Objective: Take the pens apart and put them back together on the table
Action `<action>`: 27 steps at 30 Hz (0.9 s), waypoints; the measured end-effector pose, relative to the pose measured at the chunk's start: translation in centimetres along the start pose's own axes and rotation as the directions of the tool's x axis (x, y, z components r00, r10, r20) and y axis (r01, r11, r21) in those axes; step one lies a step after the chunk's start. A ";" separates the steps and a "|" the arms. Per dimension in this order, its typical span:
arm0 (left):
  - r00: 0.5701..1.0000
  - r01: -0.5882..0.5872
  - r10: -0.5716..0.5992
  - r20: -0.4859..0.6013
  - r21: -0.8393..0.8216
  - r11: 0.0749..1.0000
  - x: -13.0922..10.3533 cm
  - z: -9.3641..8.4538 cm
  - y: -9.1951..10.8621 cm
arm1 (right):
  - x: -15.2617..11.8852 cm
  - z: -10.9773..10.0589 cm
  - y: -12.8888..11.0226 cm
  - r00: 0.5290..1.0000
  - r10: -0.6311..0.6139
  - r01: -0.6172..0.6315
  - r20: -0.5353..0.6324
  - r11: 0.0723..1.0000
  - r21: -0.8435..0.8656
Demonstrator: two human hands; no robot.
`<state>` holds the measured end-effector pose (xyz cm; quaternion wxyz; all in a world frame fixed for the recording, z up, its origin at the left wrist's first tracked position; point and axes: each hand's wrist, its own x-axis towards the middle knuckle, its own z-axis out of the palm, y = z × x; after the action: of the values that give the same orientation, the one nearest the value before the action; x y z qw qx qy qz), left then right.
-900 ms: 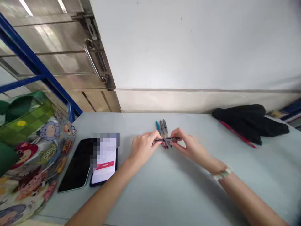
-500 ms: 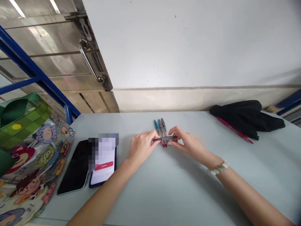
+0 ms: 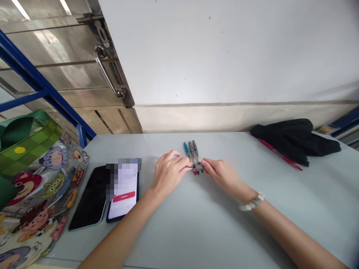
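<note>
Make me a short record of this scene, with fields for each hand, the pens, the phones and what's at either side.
Left hand: closed on one end of a dark pen
Right hand: closed at the pen's other end
Right wrist: pale beaded bracelet
Pens on table: teal-capped pen beside two grey-capped pens, crossed in view by the dark pen
Phones: dark-screened phone beside lit phone, partly pixelated
Far left: cartoon-print bag
Right: black cloth

phones [image 3: 88, 198] block L, pens [image 3: 191, 147] ctr, black cloth [image 3: 280, 135] far R, near-side tabletop [image 3: 196, 228] free
</note>
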<state>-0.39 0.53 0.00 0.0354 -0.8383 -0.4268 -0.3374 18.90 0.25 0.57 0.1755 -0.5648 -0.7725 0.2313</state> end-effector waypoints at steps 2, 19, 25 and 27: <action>0.999 -0.038 0.039 -0.030 0.013 0.999 0.0 0.1 0.0 | 0.0 0.0 0.1 1.000 0.012 -0.013 0.018 0.996 0.085; 0.890 0.361 -0.436 -0.131 -0.381 0.851 0.8 -0.5 0.8 | 0.5 -0.2 0.9 0.999 0.017 -0.036 0.032 0.660 0.750; 0.841 0.415 -0.497 0.212 -0.842 0.344 0.7 0.0 1.3 | 0.0 0.4 -0.6 0.996 -0.072 0.000 0.050 0.574 0.819; 0.828 0.448 -0.492 0.267 -0.844 0.295 0.5 0.1 1.8 | -0.1 0.3 -0.9 0.998 -0.056 0.028 0.005 0.561 0.827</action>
<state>1.17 -0.19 0.67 -0.4943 -0.5607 -0.4129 -0.5204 18.03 -0.13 0.80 0.4130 -0.3950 -0.5903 0.5700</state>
